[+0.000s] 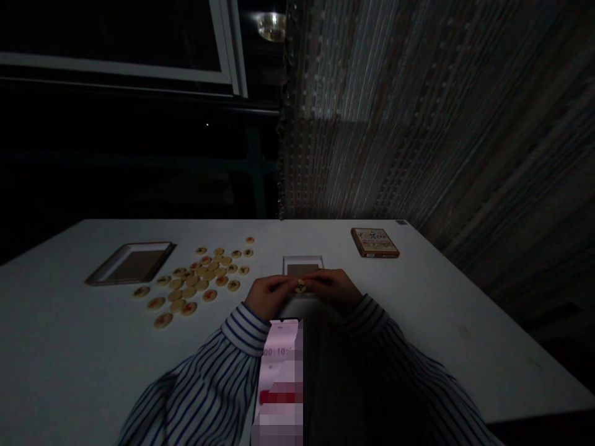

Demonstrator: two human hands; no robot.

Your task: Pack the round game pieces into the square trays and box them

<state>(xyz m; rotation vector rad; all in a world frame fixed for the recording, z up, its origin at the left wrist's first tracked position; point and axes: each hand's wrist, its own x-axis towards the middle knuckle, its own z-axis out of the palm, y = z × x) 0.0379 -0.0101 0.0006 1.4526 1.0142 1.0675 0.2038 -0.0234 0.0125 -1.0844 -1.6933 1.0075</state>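
My left hand and my right hand meet over the white table, fingers pinched together on one round pale game piece held between them. Just behind the hands lies a small shallow box with a brown inside. To the left, several round pale game pieces with red or dark marks are scattered on the table. Both sleeves are striped blue and white.
A flat tray-like box lid lies at the far left. A small printed brown box sits at the back right. A phone with a pink screen stands between my forearms. A beaded curtain hangs behind the table.
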